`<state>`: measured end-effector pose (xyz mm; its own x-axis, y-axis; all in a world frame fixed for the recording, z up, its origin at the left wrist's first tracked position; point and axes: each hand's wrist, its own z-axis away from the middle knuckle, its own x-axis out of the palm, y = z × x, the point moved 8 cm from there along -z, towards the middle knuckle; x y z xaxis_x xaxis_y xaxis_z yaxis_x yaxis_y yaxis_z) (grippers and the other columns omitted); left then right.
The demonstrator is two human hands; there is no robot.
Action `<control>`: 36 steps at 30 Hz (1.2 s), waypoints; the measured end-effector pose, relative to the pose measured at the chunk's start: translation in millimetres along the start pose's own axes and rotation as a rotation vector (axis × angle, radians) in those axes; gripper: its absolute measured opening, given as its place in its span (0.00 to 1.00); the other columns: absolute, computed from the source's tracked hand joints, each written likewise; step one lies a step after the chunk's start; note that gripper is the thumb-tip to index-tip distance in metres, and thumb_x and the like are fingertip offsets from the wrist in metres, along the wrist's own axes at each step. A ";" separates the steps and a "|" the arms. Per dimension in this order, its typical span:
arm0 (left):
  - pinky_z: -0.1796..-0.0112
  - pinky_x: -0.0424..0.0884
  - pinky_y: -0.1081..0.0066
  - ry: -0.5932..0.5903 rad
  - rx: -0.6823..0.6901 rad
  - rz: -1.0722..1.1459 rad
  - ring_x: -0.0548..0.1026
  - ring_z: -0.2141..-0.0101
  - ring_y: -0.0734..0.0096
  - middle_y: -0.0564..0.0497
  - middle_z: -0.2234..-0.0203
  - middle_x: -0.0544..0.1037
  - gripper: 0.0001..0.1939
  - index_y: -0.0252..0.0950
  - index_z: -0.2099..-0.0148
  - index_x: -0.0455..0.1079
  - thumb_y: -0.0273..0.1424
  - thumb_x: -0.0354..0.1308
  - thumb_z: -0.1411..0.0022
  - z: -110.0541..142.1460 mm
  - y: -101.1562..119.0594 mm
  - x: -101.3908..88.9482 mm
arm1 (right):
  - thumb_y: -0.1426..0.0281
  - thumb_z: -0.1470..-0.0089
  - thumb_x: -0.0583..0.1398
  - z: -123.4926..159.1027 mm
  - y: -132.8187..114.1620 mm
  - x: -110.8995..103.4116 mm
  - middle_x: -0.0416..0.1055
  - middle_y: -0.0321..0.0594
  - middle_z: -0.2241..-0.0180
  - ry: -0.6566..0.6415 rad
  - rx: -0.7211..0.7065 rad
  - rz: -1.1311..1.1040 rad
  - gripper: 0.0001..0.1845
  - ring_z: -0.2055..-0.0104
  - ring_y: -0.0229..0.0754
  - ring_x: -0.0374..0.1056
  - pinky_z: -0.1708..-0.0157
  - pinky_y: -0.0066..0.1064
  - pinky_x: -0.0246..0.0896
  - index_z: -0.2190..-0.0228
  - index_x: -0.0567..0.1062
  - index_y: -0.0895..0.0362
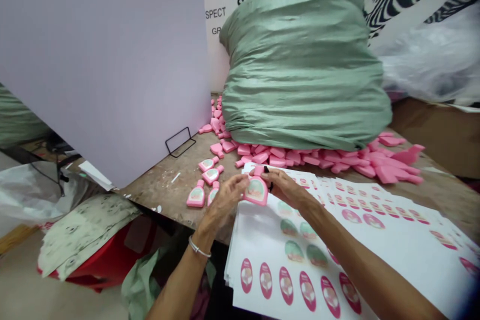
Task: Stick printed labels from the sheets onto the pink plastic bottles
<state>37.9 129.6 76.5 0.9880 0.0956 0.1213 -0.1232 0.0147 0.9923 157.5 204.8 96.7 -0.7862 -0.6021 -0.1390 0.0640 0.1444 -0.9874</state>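
Above the sticker sheets I hold a small pink bottle (256,197) upright, a pale green label on its front. My left hand (228,196), with a bangle on the wrist, pinches its left side. The fingers of my right hand (285,185) close on its upper right, by the neck; a dark ring or band shows on them. Under my hands lies a stack of white sticker sheets (270,240) printed with green and pink labels. Left of my left hand lie several labelled pink bottles, one of them a labelled bottle (196,195) near the table edge.
A heap of pink bottles (277,156) spreads below a big green sack (303,65). A large pale board (112,60) stands at left, beside a black wire stand (180,141). More sheets (375,210) cover the right side. A red bag (101,260) sits below the table edge.
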 end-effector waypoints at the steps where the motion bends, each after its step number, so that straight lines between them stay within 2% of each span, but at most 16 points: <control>1: 0.64 0.69 0.71 -0.055 -0.010 -0.023 0.75 0.66 0.68 0.45 0.64 0.77 0.22 0.33 0.53 0.71 0.46 0.56 0.41 0.8 -3.0 12.3 | 0.54 0.49 0.57 5.9 1.9 4.7 0.60 0.31 0.78 -0.055 0.019 -0.030 0.18 0.76 0.33 0.55 0.72 0.28 0.56 0.74 0.67 0.57; 2: 0.65 0.69 0.71 -0.059 0.004 -0.105 0.74 0.68 0.69 0.46 0.66 0.77 0.22 0.32 0.54 0.71 0.46 0.56 0.41 1.1 -5.0 15.6 | 0.54 0.48 0.57 9.1 4.0 9.8 0.60 0.30 0.77 -0.104 0.036 -0.026 0.18 0.76 0.33 0.55 0.72 0.27 0.56 0.73 0.67 0.57; 3: 0.66 0.69 0.71 -0.013 0.033 -0.220 0.74 0.68 0.68 0.46 0.67 0.77 0.21 0.32 0.56 0.72 0.45 0.55 0.40 0.2 -5.5 9.4 | 0.53 0.47 0.55 9.1 6.9 13.4 0.60 0.30 0.77 -0.119 0.050 0.037 0.18 0.75 0.33 0.55 0.72 0.27 0.55 0.73 0.66 0.56; 4: 0.64 0.69 0.69 0.075 0.065 -0.340 0.74 0.68 0.67 0.45 0.67 0.77 0.19 0.32 0.58 0.72 0.43 0.53 0.39 -1.8 -4.2 -5.4 | 0.53 0.46 0.53 5.7 9.9 15.3 0.60 0.30 0.77 -0.097 0.061 0.156 0.19 0.75 0.33 0.55 0.72 0.26 0.55 0.73 0.66 0.57; 7: 0.54 0.66 0.60 0.362 0.119 -0.554 0.72 0.57 0.59 0.40 0.61 0.76 0.16 0.32 0.57 0.70 0.36 0.46 0.36 -15.1 7.6 -76.1 | 0.55 0.43 0.50 -17.4 17.8 32.0 0.62 0.33 0.77 -0.013 0.085 0.550 0.19 0.74 0.35 0.58 0.73 0.27 0.53 0.73 0.67 0.57; 9: 0.46 0.59 0.58 0.435 0.150 -0.611 0.66 0.48 0.57 0.39 0.53 0.73 0.14 0.32 0.56 0.70 0.32 0.46 0.37 -33.4 18.6 -119.3 | 0.58 0.45 0.53 -37.0 23.5 56.1 0.66 0.36 0.76 -0.009 0.104 0.692 0.16 0.73 0.38 0.62 0.73 0.29 0.53 0.72 0.69 0.58; 10: 0.45 0.57 0.59 0.430 0.157 -0.631 0.64 0.46 0.57 0.39 0.51 0.72 0.13 0.33 0.56 0.70 0.31 0.48 0.39 -45.1 22.7 -134.9 | 0.60 0.46 0.55 -46.3 26.7 69.9 0.69 0.39 0.75 -0.022 0.116 0.733 0.14 0.72 0.40 0.65 0.72 0.30 0.54 0.71 0.70 0.58; 12: 0.45 0.59 0.62 0.365 0.145 -0.649 0.66 0.47 0.59 0.42 0.52 0.74 0.10 0.35 0.58 0.71 0.29 0.51 0.41 -68.7 24.3 -152.5 | 0.62 0.48 0.56 -61.6 33.6 94.5 0.73 0.46 0.71 -0.049 0.157 0.834 0.13 0.68 0.46 0.69 0.71 0.32 0.56 0.69 0.73 0.59; 15: 0.55 0.67 0.66 0.227 0.082 -0.639 0.72 0.57 0.62 0.48 0.63 0.78 0.09 0.36 0.64 0.73 0.32 0.53 0.42 -88.1 8.9 -157.7 | 0.63 0.47 0.55 -73.0 42.9 122.1 0.75 0.54 0.66 -0.111 0.221 0.943 0.15 0.63 0.51 0.71 0.67 0.35 0.58 0.66 0.75 0.61; 17: 0.60 0.68 0.69 0.162 0.036 -0.618 0.72 0.62 0.64 0.51 0.68 0.78 0.12 0.34 0.65 0.73 0.35 0.52 0.40 -83.4 -8.6 -161.7 | 0.62 0.46 0.53 -73.4 47.8 138.0 0.76 0.57 0.63 -0.168 0.235 0.972 0.18 0.60 0.52 0.72 0.64 0.35 0.59 0.64 0.76 0.63; 20: 0.61 0.68 0.71 0.111 -0.009 -0.587 0.73 0.63 0.66 0.51 0.68 0.78 0.16 0.33 0.63 0.75 0.38 0.50 0.38 -50.8 -31.6 -179.1 | 0.60 0.44 0.51 -65.1 52.6 166.3 0.75 0.56 0.62 -0.260 0.208 0.964 0.21 0.59 0.52 0.71 0.65 0.35 0.58 0.61 0.75 0.63; 23: 0.55 0.66 0.70 0.129 -0.006 -0.582 0.73 0.59 0.66 0.51 0.63 0.78 0.19 0.34 0.59 0.76 0.39 0.47 0.35 6.2 -36.4 -200.7 | 0.59 0.43 0.49 -43.5 49.4 201.0 0.76 0.52 0.64 -0.329 0.151 0.916 0.21 0.63 0.49 0.71 0.68 0.32 0.56 0.63 0.74 0.60; 27: 0.48 0.62 0.68 0.281 0.013 -0.613 0.72 0.53 0.64 0.48 0.57 0.78 0.22 0.35 0.55 0.76 0.41 0.44 0.33 94.9 -31.7 -221.2 | 0.61 0.43 0.51 -0.9 37.1 244.9 0.76 0.47 0.65 -0.401 0.050 0.829 0.18 0.64 0.46 0.72 0.69 0.31 0.54 0.57 0.70 0.59; 30: 0.56 0.69 0.66 0.378 -0.092 -0.644 0.75 0.61 0.63 0.45 0.64 0.80 0.28 0.33 0.60 0.77 0.43 0.38 0.32 149.0 -51.3 -230.3 | 0.59 0.43 0.53 28.7 38.3 264.8 0.76 0.48 0.65 -0.549 0.065 0.804 0.19 0.64 0.48 0.72 0.68 0.31 0.55 0.56 0.69 0.60; 33: 0.60 0.71 0.64 0.441 -0.229 -0.731 0.76 0.66 0.62 0.44 0.71 0.79 0.26 0.32 0.66 0.76 0.41 0.41 0.33 181.7 -85.9 -234.7 | 0.58 0.43 0.53 48.9 39.1 267.4 0.76 0.47 0.67 -0.634 0.104 0.818 0.18 0.63 0.49 0.73 0.68 0.31 0.55 0.59 0.71 0.58; 36: 0.50 0.64 0.57 0.548 -0.326 -0.890 0.71 0.53 0.53 0.41 0.58 0.76 0.14 0.32 0.58 0.74 0.36 0.56 0.40 189.8 -118.8 -237.9 | 0.62 0.41 0.52 67.8 43.2 272.3 0.77 0.45 0.66 -0.616 0.117 0.853 0.14 0.62 0.48 0.73 0.66 0.32 0.57 0.63 0.73 0.55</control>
<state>-164.9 -83.8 -65.2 0.5699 0.3490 -0.7439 0.5159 0.5527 0.6545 -12.1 -6.2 11.1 -0.0075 -0.6364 -0.7713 0.5329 0.6502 -0.5416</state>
